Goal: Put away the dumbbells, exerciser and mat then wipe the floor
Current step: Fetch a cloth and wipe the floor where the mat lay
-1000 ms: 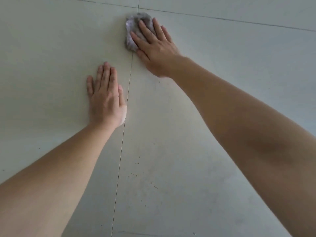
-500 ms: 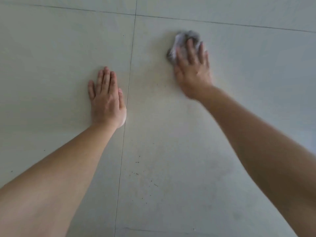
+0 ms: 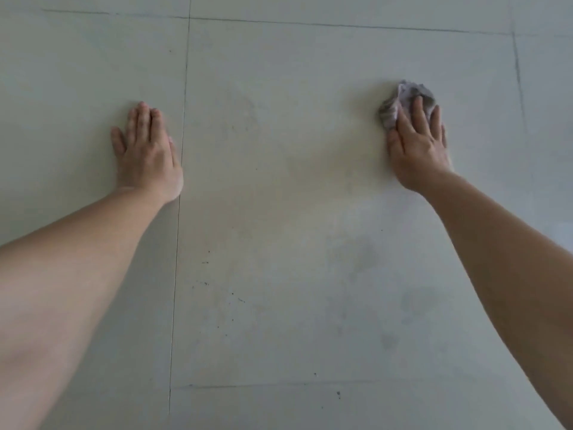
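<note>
Left hand (image 3: 145, 150): flat on the pale tiled floor (image 3: 279, 212), fingers straight, holding nothing, just left of a grout line (image 3: 179, 212).
Right hand (image 3: 417, 144): fingers straight, pressing a crumpled grey cloth (image 3: 400, 103) onto the floor.
Specks (image 3: 217, 293): dark bits between the arms.

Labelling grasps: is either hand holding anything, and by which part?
Right hand presses a crumpled grey rag to the floor, fingers over its near part. Left hand lies flat, holding nothing.

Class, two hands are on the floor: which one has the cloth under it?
The right hand: its straight fingers press on the crumpled grey cloth. The left hand lies flat on bare tile, holding nothing.
</note>
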A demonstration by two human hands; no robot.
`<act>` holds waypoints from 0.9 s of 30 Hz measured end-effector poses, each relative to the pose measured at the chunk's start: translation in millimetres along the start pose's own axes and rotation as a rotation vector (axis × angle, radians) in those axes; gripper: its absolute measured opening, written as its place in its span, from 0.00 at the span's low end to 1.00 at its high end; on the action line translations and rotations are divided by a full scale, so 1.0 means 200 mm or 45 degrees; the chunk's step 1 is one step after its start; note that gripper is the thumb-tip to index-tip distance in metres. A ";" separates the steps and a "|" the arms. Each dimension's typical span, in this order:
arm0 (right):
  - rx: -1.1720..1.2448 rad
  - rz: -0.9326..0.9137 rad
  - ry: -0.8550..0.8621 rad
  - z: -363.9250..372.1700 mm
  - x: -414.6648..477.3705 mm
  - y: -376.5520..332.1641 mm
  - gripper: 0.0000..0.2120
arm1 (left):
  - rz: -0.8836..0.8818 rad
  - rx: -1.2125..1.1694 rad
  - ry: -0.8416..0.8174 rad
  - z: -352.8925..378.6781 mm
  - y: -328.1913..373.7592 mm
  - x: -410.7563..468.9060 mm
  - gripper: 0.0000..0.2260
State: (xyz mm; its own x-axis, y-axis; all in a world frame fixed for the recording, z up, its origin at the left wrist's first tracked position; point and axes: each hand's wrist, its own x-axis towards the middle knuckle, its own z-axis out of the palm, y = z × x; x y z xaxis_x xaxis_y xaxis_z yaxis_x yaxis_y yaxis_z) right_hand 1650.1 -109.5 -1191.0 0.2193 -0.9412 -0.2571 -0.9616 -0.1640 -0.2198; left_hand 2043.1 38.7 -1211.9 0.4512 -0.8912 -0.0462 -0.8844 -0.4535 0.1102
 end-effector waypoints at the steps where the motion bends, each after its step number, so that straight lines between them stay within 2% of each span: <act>1: 0.017 0.129 -0.002 -0.01 -0.02 0.03 0.26 | -0.010 0.028 -0.021 -0.01 0.01 0.00 0.23; 3: 0.063 0.255 -0.008 0.02 -0.11 -0.05 0.27 | -0.013 0.088 -0.069 -0.04 0.04 -0.01 0.24; 4: 0.069 0.231 0.001 0.06 -0.18 -0.12 0.27 | 0.002 0.113 -0.091 -0.05 0.05 -0.02 0.25; 5: 0.060 0.135 0.013 0.11 -0.24 -0.20 0.27 | 0.026 0.143 -0.107 -0.06 0.06 -0.02 0.26; 7: 0.017 -0.231 -0.014 0.19 -0.38 -0.37 0.26 | 0.081 0.206 -0.122 -0.08 0.09 -0.02 0.28; 10: -0.080 -0.781 -0.145 0.28 -0.47 -0.50 0.26 | 0.102 0.106 -0.036 -0.10 0.16 -0.04 0.24; 12: -0.114 -0.900 -0.144 0.27 -0.39 -0.45 0.26 | 0.062 -0.009 0.036 -0.09 0.25 -0.05 0.23; 14: -0.105 -0.774 -0.068 0.22 -0.26 -0.33 0.26 | 0.071 -0.045 0.026 -0.07 0.35 -0.04 0.23; 19: 0.036 0.018 0.032 -0.01 0.11 0.02 0.26 | 0.112 -0.091 -0.025 0.05 0.46 0.01 0.23; 22: 0.121 0.330 0.116 -0.04 0.28 0.02 0.26 | 0.095 -0.114 0.032 0.10 0.44 0.00 0.22; 24: 0.150 0.413 0.156 -0.03 0.40 -0.12 0.27 | 0.094 -0.097 0.038 0.10 0.44 0.00 0.22; 25: 0.145 0.376 0.149 -0.01 0.45 -0.22 0.27 | 0.091 -0.089 0.033 0.10 0.44 0.01 0.23; 27: 0.114 0.156 0.111 0.02 0.51 -0.45 0.26 | 0.076 -0.075 0.017 0.10 0.45 0.01 0.23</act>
State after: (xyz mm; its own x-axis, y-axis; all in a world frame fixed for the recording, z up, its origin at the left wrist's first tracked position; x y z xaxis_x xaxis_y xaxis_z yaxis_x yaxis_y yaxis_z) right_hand 1759.8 -190.2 -1201.2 0.0825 -0.9751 -0.2058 -0.9609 -0.0230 -0.2761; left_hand 1962.9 -3.9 -1221.8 0.3997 -0.9163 -0.0246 -0.9015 -0.3978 0.1707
